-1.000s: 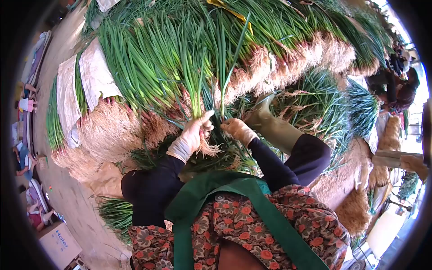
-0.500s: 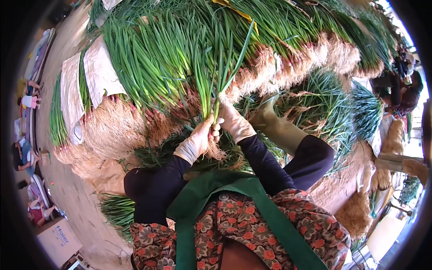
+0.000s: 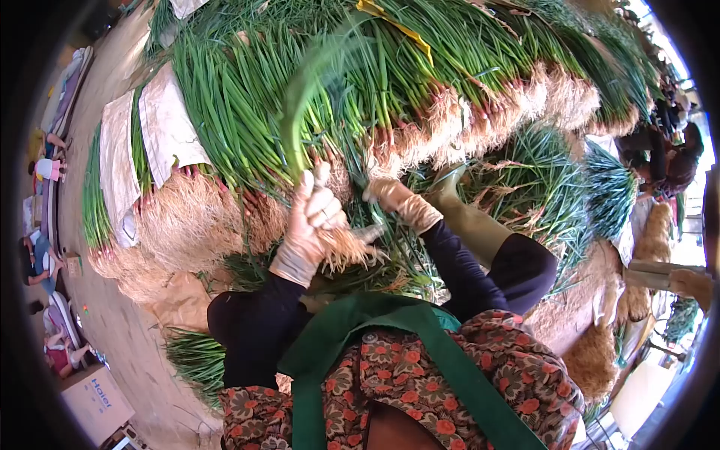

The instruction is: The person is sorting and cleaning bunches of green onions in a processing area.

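My left hand (image 3: 311,217), in a pale glove, is closed around a bunch of green onions (image 3: 298,127). Their long green tops bend up and to the right, smeared by motion, while the stringy roots (image 3: 346,246) hang out below my fist. To the right is my gloved right hand (image 3: 394,201), apart from the bunch and pointing left; its fingertips are blurred, and whether they hold anything I cannot make out. Just behind both hands lies a long row of green onions (image 3: 247,112), roots toward me.
Loose green onions (image 3: 525,172) are heaped at the right beside my boot (image 3: 454,199). White sheets (image 3: 169,124) cover part of the row at left. A cardboard box (image 3: 97,401) stands lower left, people (image 3: 41,259) sit along the left edge, and another person (image 3: 682,157) is far right.
My hands have separated. The left has moved left with the green onions, whose tops now swing and blur. My right hand has let go of the bunch and moved right and slightly down.
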`<control>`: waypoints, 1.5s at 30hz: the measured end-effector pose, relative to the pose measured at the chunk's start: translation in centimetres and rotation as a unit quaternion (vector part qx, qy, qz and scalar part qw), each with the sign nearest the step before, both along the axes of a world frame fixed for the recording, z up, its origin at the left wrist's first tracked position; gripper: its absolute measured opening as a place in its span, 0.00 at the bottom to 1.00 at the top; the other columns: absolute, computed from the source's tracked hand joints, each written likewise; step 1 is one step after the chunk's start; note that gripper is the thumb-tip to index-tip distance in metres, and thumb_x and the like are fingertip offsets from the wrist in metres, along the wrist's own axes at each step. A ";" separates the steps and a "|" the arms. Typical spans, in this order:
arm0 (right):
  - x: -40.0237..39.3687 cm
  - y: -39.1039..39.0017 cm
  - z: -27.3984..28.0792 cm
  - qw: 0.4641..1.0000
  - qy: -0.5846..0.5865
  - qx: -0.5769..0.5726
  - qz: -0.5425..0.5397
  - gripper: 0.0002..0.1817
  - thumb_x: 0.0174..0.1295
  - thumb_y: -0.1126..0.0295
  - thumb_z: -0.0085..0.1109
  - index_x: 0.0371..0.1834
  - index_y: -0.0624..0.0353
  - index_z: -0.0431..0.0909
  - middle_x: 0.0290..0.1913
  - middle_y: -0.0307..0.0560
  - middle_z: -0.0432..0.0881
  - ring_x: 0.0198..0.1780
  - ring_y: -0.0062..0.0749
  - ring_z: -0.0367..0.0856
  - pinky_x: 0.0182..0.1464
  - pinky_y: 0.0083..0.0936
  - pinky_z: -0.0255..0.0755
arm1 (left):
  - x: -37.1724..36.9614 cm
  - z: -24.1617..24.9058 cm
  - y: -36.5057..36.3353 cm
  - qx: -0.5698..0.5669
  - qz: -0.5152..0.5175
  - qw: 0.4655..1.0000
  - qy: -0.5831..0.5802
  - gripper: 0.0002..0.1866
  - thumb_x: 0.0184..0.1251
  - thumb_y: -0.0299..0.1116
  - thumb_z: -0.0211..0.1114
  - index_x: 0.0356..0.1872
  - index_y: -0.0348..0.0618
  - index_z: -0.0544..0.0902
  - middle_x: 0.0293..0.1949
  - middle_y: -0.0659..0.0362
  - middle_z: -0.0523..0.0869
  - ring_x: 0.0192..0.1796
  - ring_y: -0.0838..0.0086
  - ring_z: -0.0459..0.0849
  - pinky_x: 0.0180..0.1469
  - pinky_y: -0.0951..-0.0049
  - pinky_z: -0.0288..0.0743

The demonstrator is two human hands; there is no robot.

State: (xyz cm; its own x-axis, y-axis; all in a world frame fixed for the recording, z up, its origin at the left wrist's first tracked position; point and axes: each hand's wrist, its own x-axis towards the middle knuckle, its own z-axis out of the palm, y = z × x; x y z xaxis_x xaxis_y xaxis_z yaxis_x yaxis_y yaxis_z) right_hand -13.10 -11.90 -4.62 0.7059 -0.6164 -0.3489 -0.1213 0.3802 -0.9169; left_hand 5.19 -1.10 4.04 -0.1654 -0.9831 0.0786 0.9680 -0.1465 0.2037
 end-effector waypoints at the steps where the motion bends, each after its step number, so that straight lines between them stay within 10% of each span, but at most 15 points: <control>1: -0.6 -0.1 -0.9 0.983 0.108 -0.108 0.102 0.10 0.62 0.65 0.55 0.40 0.60 0.78 0.32 0.43 0.80 0.36 0.25 0.76 0.38 0.23 0.72 | 0.7 -0.4 0.2 0.051 0.031 0.998 -0.016 0.20 0.71 0.47 0.52 0.57 0.48 0.73 0.12 0.76 0.61 0.14 0.88 0.63 0.20 0.83 0.61; 2: -1.2 -0.7 -2.2 0.932 0.211 -0.214 0.203 0.11 0.60 0.67 0.57 0.41 0.61 0.79 0.33 0.44 0.82 0.38 0.27 0.79 0.39 0.25 0.74 | 0.9 -1.0 0.2 0.109 0.036 0.993 -0.032 0.22 0.70 0.46 0.53 0.60 0.48 0.70 0.12 0.75 0.61 0.15 0.87 0.63 0.20 0.82 0.61; 3: -1.5 -3.4 -6.5 0.935 -0.031 -0.333 0.117 0.09 0.62 0.68 0.56 0.40 0.61 0.79 0.34 0.44 0.82 0.38 0.28 0.79 0.39 0.25 0.73 | 1.0 -1.5 0.2 0.166 0.039 0.984 -0.049 0.24 0.70 0.45 0.54 0.63 0.48 0.67 0.13 0.75 0.61 0.16 0.87 0.63 0.21 0.82 0.61; 4: -1.0 -6.4 -8.5 0.975 -0.073 -0.203 -0.052 0.09 0.63 0.68 0.55 0.40 0.61 0.79 0.33 0.45 0.82 0.37 0.28 0.79 0.38 0.25 0.73 | 0.7 -1.8 0.0 0.191 0.040 0.978 -0.071 0.27 0.68 0.43 0.55 0.65 0.48 0.63 0.13 0.75 0.61 0.16 0.87 0.63 0.21 0.82 0.60; 8: 2.2 -9.2 -0.7 0.887 0.373 -0.258 -0.087 0.09 0.64 0.71 0.51 0.38 0.64 0.79 0.28 0.47 0.82 0.29 0.31 0.79 0.34 0.27 0.73 | -0.6 -2.7 -0.4 0.233 0.025 0.965 -0.116 0.33 0.64 0.33 0.59 0.69 0.46 0.57 0.17 0.72 0.65 0.21 0.86 0.65 0.24 0.81 0.62; 11: 0.4 -8.3 -8.5 0.941 -0.319 -0.094 -0.065 0.09 0.64 0.71 0.49 0.41 0.65 0.74 0.37 0.44 0.74 0.35 0.22 0.70 0.30 0.17 0.69 | -1.5 -0.3 -1.3 0.334 0.061 0.908 -0.245 0.27 0.64 0.31 0.58 0.65 0.45 0.65 0.23 0.70 0.72 0.24 0.85 0.68 0.28 0.82 0.67; 13: 3.1 -5.0 -1.3 0.953 0.205 -0.207 -0.087 0.09 0.62 0.67 0.54 0.32 0.63 0.78 0.24 0.49 0.80 0.23 0.26 0.75 0.24 0.22 0.70 | -2.0 -0.5 -1.6 0.381 0.086 0.879 -0.275 0.20 0.64 0.29 0.59 0.58 0.45 0.73 0.25 0.69 0.75 0.23 0.86 0.69 0.27 0.82 0.69; 17: 1.3 7.6 3.6 0.739 0.315 -0.586 0.110 0.12 0.55 0.63 0.58 0.40 0.53 0.76 0.22 0.52 0.78 0.23 0.44 0.78 0.24 0.36 0.70 | -1.8 -3.3 -1.3 0.377 0.005 0.802 -0.464 0.12 0.58 0.29 0.66 0.44 0.46 0.81 0.22 0.69 0.77 0.20 0.86 0.71 0.22 0.83 0.67; 23: -1.4 5.6 -0.4 0.871 -0.071 -0.462 0.152 0.13 0.64 0.66 0.53 0.48 0.58 0.77 0.39 0.45 0.83 0.37 0.31 0.82 0.34 0.25 0.76 | -1.8 -4.6 -0.4 0.386 0.017 0.842 -0.377 0.06 0.60 0.29 0.64 0.38 0.43 0.81 0.30 0.62 0.85 0.32 0.85 0.81 0.24 0.84 0.69; 24: -1.1 5.2 1.0 0.996 -0.041 -0.040 0.071 0.13 0.64 0.65 0.54 0.48 0.60 0.77 0.41 0.43 0.82 0.33 0.24 0.79 0.32 0.17 0.73 | -2.2 -4.5 0.1 0.401 0.011 0.842 -0.361 0.07 0.60 0.28 0.64 0.39 0.43 0.80 0.34 0.60 0.85 0.33 0.82 0.81 0.27 0.82 0.72; 34: 3.1 2.5 1.5 0.959 -0.138 0.231 -0.092 0.14 0.68 0.58 0.49 0.32 0.55 0.77 0.19 0.38 0.76 0.15 0.20 0.69 0.16 0.16 0.59 | -3.0 -3.5 2.0 0.236 -0.002 0.951 -0.200 0.20 0.62 0.29 0.62 0.55 0.39 0.74 0.49 0.59 0.82 0.41 0.78 0.79 0.39 0.78 0.75; 38: -1.3 6.9 -5.3 0.882 0.147 -0.443 0.067 0.09 0.63 0.65 0.50 0.35 0.57 0.77 0.24 0.49 0.78 0.30 0.41 0.77 0.31 0.32 0.71 | -1.7 -1.8 1.7 0.220 0.038 0.959 -0.174 0.23 0.63 0.31 0.62 0.58 0.37 0.70 0.43 0.61 0.81 0.34 0.78 0.77 0.36 0.77 0.75; 39: -3.8 7.0 -6.9 0.818 0.174 -0.543 0.078 0.08 0.60 0.66 0.52 0.36 0.58 0.78 0.27 0.51 0.79 0.34 0.44 0.78 0.35 0.34 0.73 | -0.4 -3.2 1.6 0.195 0.032 0.966 -0.166 0.27 0.63 0.32 0.61 0.64 0.45 0.66 0.61 0.56 0.73 0.51 0.74 0.78 0.45 0.71 0.77; 42: -8.3 6.7 -3.5 0.781 0.399 -0.191 0.441 0.13 0.57 0.60 0.55 0.34 0.57 0.81 0.34 0.53 0.82 0.40 0.41 0.80 0.38 0.36 0.72 | -0.6 1.5 1.8 0.127 0.050 0.979 -0.151 0.32 0.68 0.34 0.54 0.71 0.57 0.53 0.71 0.55 0.57 0.71 0.62 0.57 0.60 0.48 0.68; 45: -8.2 4.1 -5.0 0.799 0.250 -0.362 0.410 0.05 0.54 0.71 0.53 0.27 0.59 0.78 0.30 0.51 0.80 0.37 0.34 0.80 0.38 0.32 0.73 | 0.5 -1.4 1.4 0.222 -0.088 0.950 -0.200 0.26 0.66 0.34 0.57 0.64 0.48 0.63 0.65 0.54 0.68 0.58 0.66 0.76 0.52 0.62 0.76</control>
State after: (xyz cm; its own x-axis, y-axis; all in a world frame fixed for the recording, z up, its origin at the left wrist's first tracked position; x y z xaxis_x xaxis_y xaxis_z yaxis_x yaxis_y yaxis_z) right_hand -21.26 -7.78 -9.57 0.8602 -0.1854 -0.4750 -0.4765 -0.6237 -0.6196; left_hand 5.67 0.33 2.59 -0.2595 -0.8587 -0.4419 0.7786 -0.4567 0.4303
